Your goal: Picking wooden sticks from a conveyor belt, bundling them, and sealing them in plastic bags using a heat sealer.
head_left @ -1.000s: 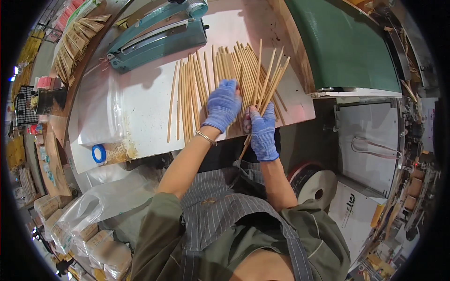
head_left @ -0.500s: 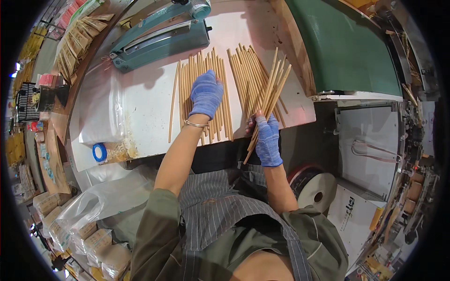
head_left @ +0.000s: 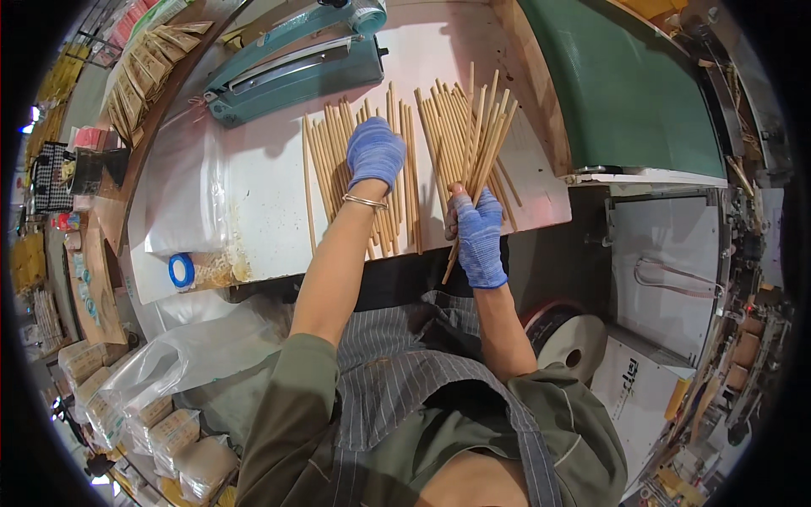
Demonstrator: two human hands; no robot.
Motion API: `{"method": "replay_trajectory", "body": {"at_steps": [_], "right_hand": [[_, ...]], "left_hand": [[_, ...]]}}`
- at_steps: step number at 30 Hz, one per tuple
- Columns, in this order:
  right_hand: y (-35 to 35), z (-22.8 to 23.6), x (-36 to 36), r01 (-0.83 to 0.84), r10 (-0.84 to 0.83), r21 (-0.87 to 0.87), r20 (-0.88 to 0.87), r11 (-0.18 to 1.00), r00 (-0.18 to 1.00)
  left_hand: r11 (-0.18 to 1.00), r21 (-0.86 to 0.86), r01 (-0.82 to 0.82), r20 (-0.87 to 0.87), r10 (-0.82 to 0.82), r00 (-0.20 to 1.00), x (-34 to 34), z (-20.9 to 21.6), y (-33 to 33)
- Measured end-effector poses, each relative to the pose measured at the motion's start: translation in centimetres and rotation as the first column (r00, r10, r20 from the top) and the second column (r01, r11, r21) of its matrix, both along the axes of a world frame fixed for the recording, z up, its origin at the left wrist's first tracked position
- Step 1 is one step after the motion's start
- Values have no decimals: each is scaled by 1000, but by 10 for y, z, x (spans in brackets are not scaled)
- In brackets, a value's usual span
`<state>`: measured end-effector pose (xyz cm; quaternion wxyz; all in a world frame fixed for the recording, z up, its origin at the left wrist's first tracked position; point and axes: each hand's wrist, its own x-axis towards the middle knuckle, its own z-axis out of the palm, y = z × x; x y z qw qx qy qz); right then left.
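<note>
Thin wooden sticks lie in two loose rows on the white tabletop (head_left: 270, 211). Over the left row of sticks (head_left: 325, 144), my left hand (head_left: 374, 154) in a blue knit glove curls its fingers downward; the fingertips are hidden, and I cannot see what they pinch. My right hand (head_left: 479, 232), gloved in blue with bare fingertips, is closed around several sticks (head_left: 488, 152) that slant up and to the right. Those held sticks cross above the right row of sticks (head_left: 445, 127), their lower ends poking out below the hand past the table's front edge.
A teal bag sealer (head_left: 296, 80) stands at the back left. Clear plastic bags (head_left: 187, 190) and a blue tape roll (head_left: 181, 270) lie on the left. A wooden rail (head_left: 541, 93) and a green panel (head_left: 625, 93) border the right; a large reel (head_left: 574, 346) sits below.
My left hand has shifted slightly right and up, and sticks in its row now fan out to the left. My right hand has risen a little, its held sticks standing steeper and more spread.
</note>
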<state>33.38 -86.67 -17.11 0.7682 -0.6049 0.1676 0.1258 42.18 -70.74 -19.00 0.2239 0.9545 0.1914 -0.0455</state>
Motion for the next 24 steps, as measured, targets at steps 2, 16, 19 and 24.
{"method": "replay_trajectory", "body": {"at_steps": [2, 16, 19, 24], "right_hand": [[4, 5, -1, 4, -4, 9, -16, 1000, 1000], [-15, -8, 1, 107, -107, -6, 2, 994, 994], [-24, -12, 1, 156, -156, -41, 4, 987, 988], [-23, -21, 0, 82, -88, 142, 34, 986, 996]], "left_hand": [[1000, 11, -29, 20, 29, 999, 2, -3, 6], [990, -133, 42, 206, -14, 979, -9, -22, -50], [988, -127, 82, 110, -68, 992, -1, -9, -49], [974, -226, 17, 36, -9, 999, 4, -8, -43]]}}
